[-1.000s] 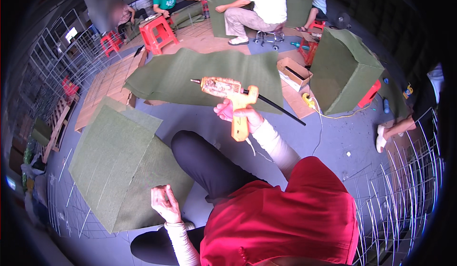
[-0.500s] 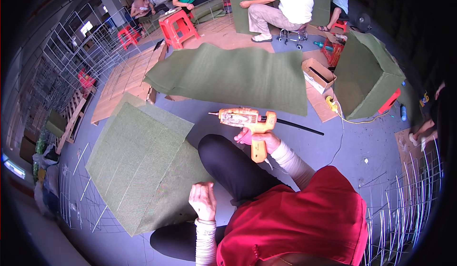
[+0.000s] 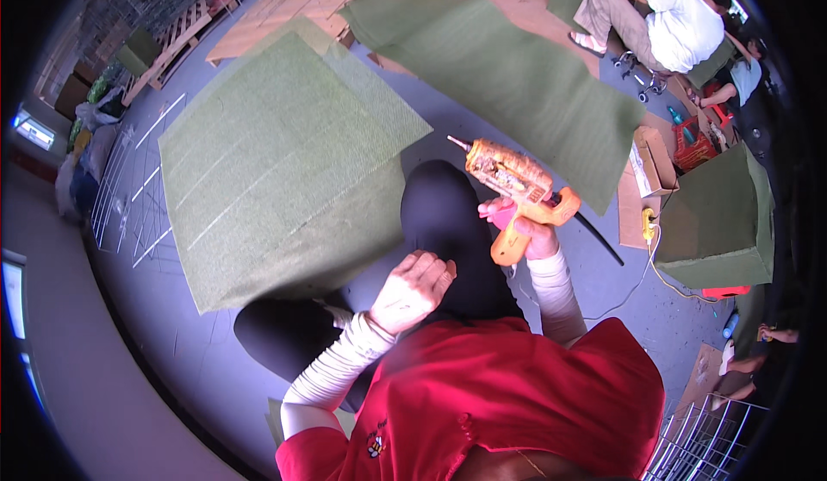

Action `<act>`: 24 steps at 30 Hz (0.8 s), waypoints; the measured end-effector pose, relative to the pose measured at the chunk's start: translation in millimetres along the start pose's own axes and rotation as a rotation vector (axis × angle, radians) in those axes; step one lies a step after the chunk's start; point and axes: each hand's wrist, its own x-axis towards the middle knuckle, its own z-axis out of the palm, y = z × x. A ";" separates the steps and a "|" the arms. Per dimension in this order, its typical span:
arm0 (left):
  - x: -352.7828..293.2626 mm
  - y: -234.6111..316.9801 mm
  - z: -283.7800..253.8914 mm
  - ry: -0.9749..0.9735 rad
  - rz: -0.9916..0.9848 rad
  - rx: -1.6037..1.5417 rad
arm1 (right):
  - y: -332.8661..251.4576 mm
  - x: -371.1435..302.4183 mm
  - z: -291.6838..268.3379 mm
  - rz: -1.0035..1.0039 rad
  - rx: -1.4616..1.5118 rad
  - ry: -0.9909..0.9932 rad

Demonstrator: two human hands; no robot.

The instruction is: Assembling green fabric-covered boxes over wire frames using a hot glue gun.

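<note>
My right hand (image 3: 539, 233) is wrapped round the handle of an orange hot glue gun (image 3: 510, 171), whose worn, stained body points up and left. A long black glue stick (image 3: 600, 238) sticks out of its back end. My left hand (image 3: 412, 291) is held over my lap with its fingers curled in; whether anything is inside them is hidden. In front of my knees lies a green mesh sheet (image 3: 258, 154) in overlapping layers on the grey floor. Beyond it, a longer, wavy green sheet (image 3: 508, 76) is spread out.
A green covered box (image 3: 711, 223) stands at the right near a cardboard box (image 3: 653, 162) and a yellow power socket (image 3: 648, 223) with a cord. Wire grids (image 3: 142, 179) lean at the left. A co-worker in white (image 3: 680, 29) sits on a rolling stool at the back right.
My view has swung to the left and down. The glue gun has tilted and stays in my right hand. My left hand has risen toward the middle of my lap, fingers still curled.
</note>
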 end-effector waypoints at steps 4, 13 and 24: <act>-5.1 10.5 -6.7 -0.077 0.013 -0.124 | -8.0 -2.7 -2.8 -0.013 -0.084 -0.032; -50.2 38.1 30.0 -0.128 -0.080 -0.303 | -10.9 -25.3 -5.7 -0.031 -0.261 -0.014; -62.5 32.5 8.6 0.075 -0.425 -0.302 | -19.4 -26.3 4.2 -0.110 -0.173 0.090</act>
